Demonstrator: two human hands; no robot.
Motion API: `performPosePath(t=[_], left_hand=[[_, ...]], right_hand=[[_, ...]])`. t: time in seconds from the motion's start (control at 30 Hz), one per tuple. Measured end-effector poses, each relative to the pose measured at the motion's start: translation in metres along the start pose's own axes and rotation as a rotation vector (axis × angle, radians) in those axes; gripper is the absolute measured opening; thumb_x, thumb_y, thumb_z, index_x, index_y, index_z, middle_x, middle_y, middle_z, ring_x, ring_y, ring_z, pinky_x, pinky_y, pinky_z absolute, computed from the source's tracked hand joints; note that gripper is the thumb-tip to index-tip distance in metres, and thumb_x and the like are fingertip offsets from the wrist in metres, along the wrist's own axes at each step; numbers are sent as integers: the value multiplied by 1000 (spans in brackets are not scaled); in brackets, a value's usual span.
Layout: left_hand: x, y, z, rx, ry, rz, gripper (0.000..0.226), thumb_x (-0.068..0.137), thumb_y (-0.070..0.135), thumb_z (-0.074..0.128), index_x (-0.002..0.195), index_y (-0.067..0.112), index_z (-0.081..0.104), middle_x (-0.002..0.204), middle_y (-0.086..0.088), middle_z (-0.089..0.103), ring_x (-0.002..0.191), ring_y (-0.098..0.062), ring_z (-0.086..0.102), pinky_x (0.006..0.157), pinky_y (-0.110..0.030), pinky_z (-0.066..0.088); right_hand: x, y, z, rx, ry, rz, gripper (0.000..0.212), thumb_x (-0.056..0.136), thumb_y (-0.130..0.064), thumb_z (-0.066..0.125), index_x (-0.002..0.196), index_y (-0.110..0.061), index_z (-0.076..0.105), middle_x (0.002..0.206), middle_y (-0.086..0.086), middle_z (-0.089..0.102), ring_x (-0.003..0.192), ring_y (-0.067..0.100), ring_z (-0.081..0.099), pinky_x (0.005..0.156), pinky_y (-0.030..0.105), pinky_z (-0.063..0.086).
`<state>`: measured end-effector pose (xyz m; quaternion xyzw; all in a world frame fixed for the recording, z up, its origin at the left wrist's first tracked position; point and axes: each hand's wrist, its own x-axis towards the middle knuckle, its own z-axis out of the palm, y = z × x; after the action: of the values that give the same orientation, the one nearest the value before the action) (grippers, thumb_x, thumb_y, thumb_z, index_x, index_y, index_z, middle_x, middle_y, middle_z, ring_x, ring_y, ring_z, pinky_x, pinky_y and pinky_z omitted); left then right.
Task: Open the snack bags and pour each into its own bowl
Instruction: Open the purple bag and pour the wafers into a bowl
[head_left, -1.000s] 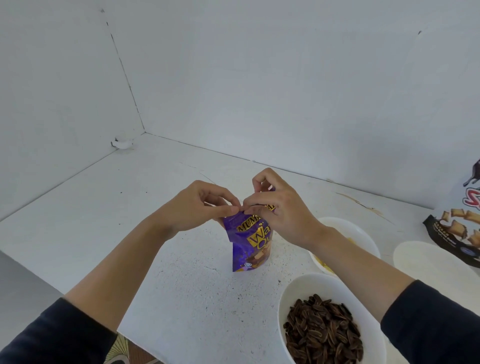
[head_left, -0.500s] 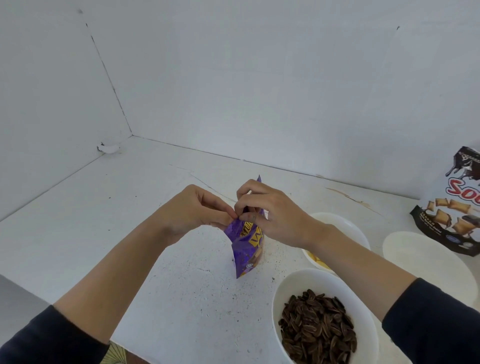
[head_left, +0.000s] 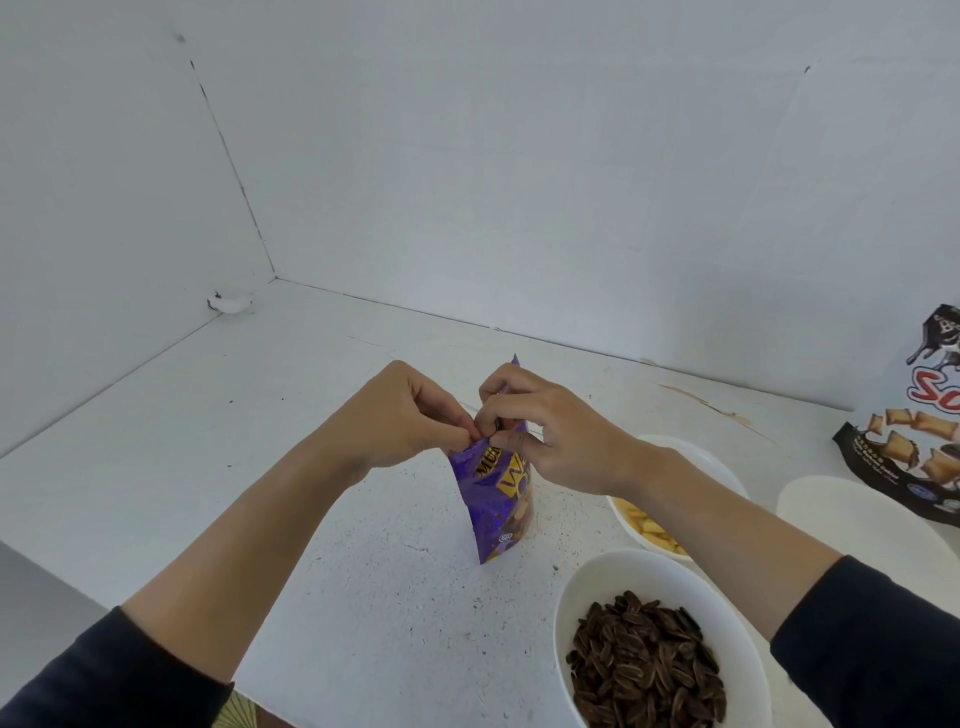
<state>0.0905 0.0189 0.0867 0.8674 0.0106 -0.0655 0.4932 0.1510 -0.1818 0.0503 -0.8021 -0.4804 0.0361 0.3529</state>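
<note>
A small purple snack bag (head_left: 497, 506) with yellow lettering stands upright on the white table, its bottom resting on the surface. My left hand (head_left: 400, 415) pinches the bag's top edge from the left. My right hand (head_left: 550, 431) pinches the same edge from the right, and a purple corner sticks up behind its fingers. Whether the top is torn open is hidden by my fingers. To the right stand three white bowls: one with dark sunflower seeds (head_left: 647, 670), one with pale yellow snack pieces (head_left: 649, 530) partly behind my right forearm, and one that looks unfilled (head_left: 852, 525).
A larger black-and-white snack bag (head_left: 914, 441) with red lettering stands at the far right edge. White walls close the table at the back and left. A small white object (head_left: 231, 302) lies in the far left corner. The table's front edge runs near my left sleeve.
My hands have shifted their grip along the bag's top, and the bag has twisted so a purple corner now pokes up behind my right fingers. The view has shifted slightly.
</note>
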Motion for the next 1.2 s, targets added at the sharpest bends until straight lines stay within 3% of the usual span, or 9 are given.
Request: performPosePath(t=[0.13,0.37,0.5,0.67,0.73,0.9,1.03,1.1,1.2], left_hand=[[0,-2,2,-26,76,-32,15,81,-7,71,80,3,81,67,-6,76,62,-10,70,54,-13,49],[11,-1,1,-53,-120,-129,23,83,4,73,104,11,68,76,-7,75,69,-19,71,83,-36,61],[14,4,3,16,-41,-20,16,83,4,75,95,15,72,62,-5,68,61,-11,64,60,-20,51],[16,-7,11,6,103,23,19,83,3,69,80,21,67,52,1,58,54,-11,48,56,-26,39],[17,-9,14,28,82,34,19,87,6,67,79,23,69,58,2,62,58,-14,54,60,-29,43],[28,-2,16,24,-42,-52,20,90,16,70,107,24,62,94,-3,72,77,-15,75,63,-23,58],[38,7,18,121,-106,-40,14,89,10,68,101,16,67,75,-3,75,62,-8,68,68,-24,57],[40,8,17,166,-60,21,13,87,10,69,96,19,67,64,0,71,53,-5,60,56,-18,45],[42,2,11,151,102,99,16,85,13,69,92,25,62,55,5,59,57,-12,58,59,-31,48]], right_hand=[[1,1,-1,-32,-8,-21,12,94,1,59,92,-10,65,109,-3,49,92,13,54,81,34,48],[0,4,-1,-27,56,-57,9,93,-2,64,91,-11,66,107,-6,46,87,11,55,81,33,48],[-2,8,-3,-56,82,-51,7,95,-8,64,96,-13,68,108,-8,48,91,11,55,79,33,50],[-7,13,-4,-33,80,-33,7,97,-8,61,94,-15,60,108,-7,50,96,11,52,81,26,47],[-7,13,-6,-36,72,-37,5,97,-10,61,97,-15,61,108,-6,51,97,8,52,83,21,45],[-3,15,-10,-59,27,-6,16,89,-6,69,102,-14,64,108,-5,56,99,11,55,85,31,48],[-3,19,-12,-73,56,-17,19,86,1,70,100,-12,70,106,-4,61,96,5,59,85,24,50],[-6,22,-16,-132,73,-26,16,90,-5,69,101,-16,70,108,-9,61,99,0,56,85,19,48],[-15,31,-27,-208,65,-5,9,97,-17,62,106,-19,66,109,-13,54,102,2,50,83,17,43]])
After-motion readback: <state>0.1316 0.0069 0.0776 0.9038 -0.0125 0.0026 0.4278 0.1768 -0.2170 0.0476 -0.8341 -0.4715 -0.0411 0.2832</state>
